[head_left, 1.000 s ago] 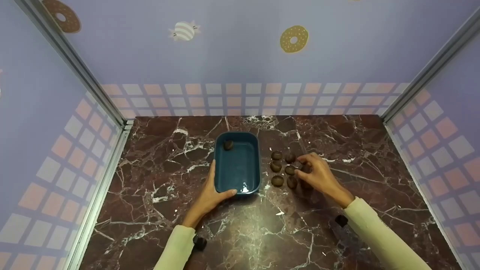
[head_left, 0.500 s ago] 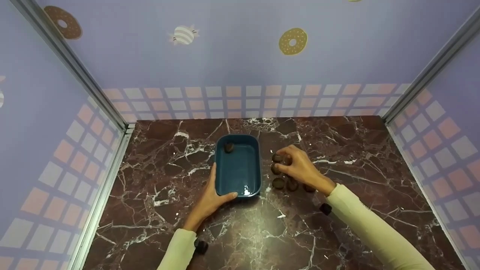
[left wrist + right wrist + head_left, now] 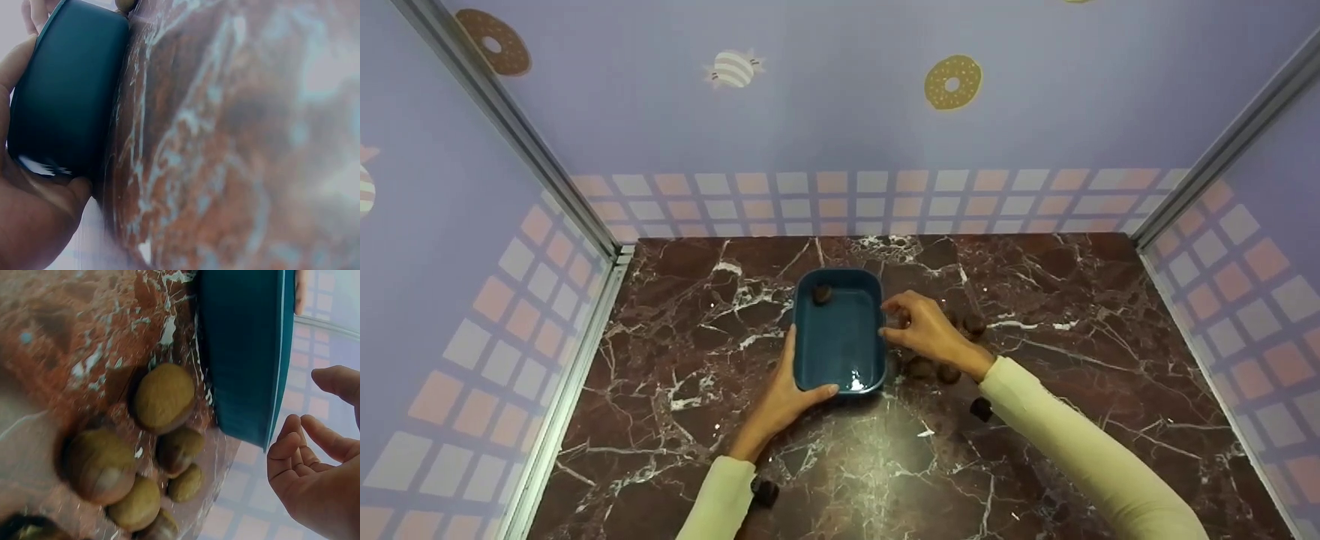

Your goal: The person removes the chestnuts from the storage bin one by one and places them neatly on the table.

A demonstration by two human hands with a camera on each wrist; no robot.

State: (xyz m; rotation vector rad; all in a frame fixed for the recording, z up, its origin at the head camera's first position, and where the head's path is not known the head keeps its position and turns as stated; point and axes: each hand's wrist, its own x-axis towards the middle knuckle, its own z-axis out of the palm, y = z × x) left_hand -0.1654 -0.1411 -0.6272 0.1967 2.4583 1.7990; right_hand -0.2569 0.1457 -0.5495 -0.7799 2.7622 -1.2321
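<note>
A blue-green rectangular baking dish (image 3: 840,330) sits on the marble-patterned table, with one chestnut (image 3: 821,295) in its far left corner. My left hand (image 3: 786,391) holds the dish around its near left corner, thumb across the near end and fingers along the left side. At the dish's right rim hovers my right hand (image 3: 926,328), thumb and index finger apart; nothing shows between them in the right wrist view. Several more chestnuts (image 3: 164,396) lie on the table right of the dish, partly hidden by the right hand in the head view.
Patterned purple walls (image 3: 840,112) close off the back and both sides. A metal rail (image 3: 585,360) runs along the table's left edge. Bare marble-patterned table surface (image 3: 855,472) lies in front of the dish.
The right hand has moved left across the chestnuts to the dish's right rim. The left hand keeps its hold on the dish, and the chestnut inside it stays in the far left corner.
</note>
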